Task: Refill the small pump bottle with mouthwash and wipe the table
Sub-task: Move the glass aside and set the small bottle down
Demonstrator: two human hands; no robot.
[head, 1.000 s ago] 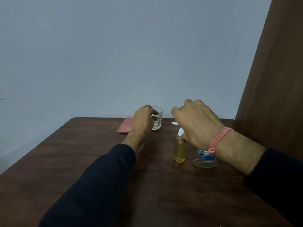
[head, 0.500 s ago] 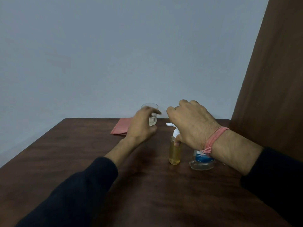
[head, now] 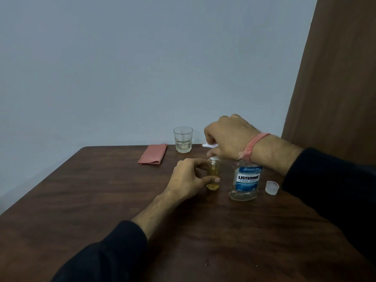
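The small pump bottle (head: 214, 172) with yellowish liquid stands upright mid-table. My left hand (head: 188, 179) grips its body, thumb and fingers around it. Over its top, my right hand (head: 228, 137) closes on the white pump head (head: 211, 146). A clear mouthwash bottle (head: 245, 181) with a blue label stands just right of it, almost empty, with its neck hidden behind my right wrist. Its cap (head: 272, 187) lies on the table to the right. A folded pink cloth (head: 153, 154) lies near the far edge.
A glass (head: 183, 139) with a little clear liquid stands at the far edge of the brown wooden table (head: 101, 200). A brown curtain (head: 335, 78) hangs at the right. A grey wall is behind the table.
My left hand has let go of the glass, which now stands at the far edge, and has come back to grip the pump bottle. My right hand stays on the pump head.
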